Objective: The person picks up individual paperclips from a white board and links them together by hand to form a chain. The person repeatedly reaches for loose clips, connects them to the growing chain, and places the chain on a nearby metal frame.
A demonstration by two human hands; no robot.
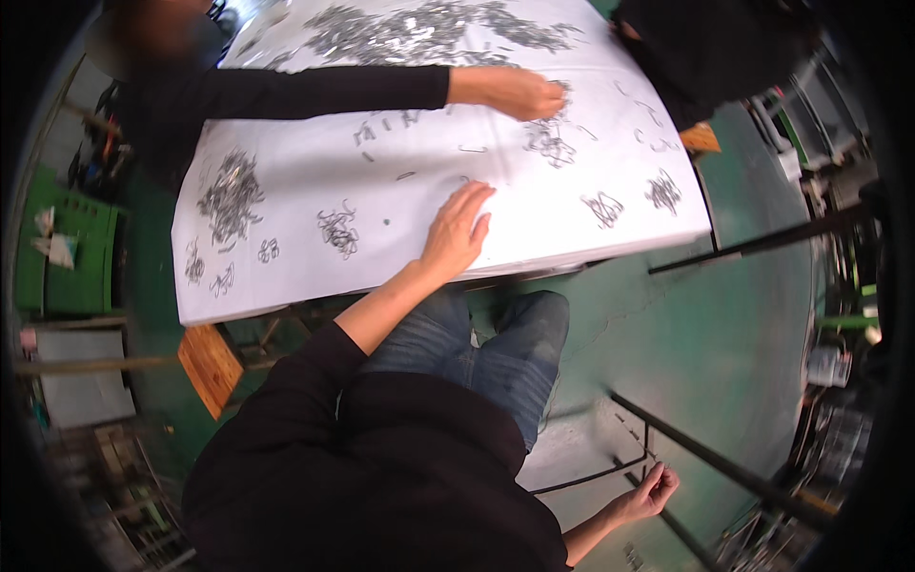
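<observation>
Left hand [457,229] of the seated wearer: palm down over the white sheet-covered table [515,234], fingers loosely extended, nothing visibly gripped. Fingertips lie right by a small grey bent-metal wire piece [465,178]; contact cannot be confirmed from where I stand. Flat spread fingers would suit sliding thin wire on a smooth surface, in my judgement.

Right hand [654,490]: low at the wearer's right, well apart from the table, beside dark metal bars [705,441]. Thumb and fingers drawn together; whether something small is pinched there, I cannot tell.

Wire stock: a broad loose grey metal heap [410,33] covers the far end; a dense grey pile [229,195] sits at the left. Smaller tangled wire clusters [336,231] stand apart along the near side and at the right, with bare cloth between, presumably so that they do not mix. Pale cloth probably also helps thin grey pieces show up.

Opposite, a co-worker's hand [519,92] reaches across, fingers curled down at a looped wire tangle [553,148]; grip unclear. Another dark-clothed person [720,48] is at the far right corner.
</observation>
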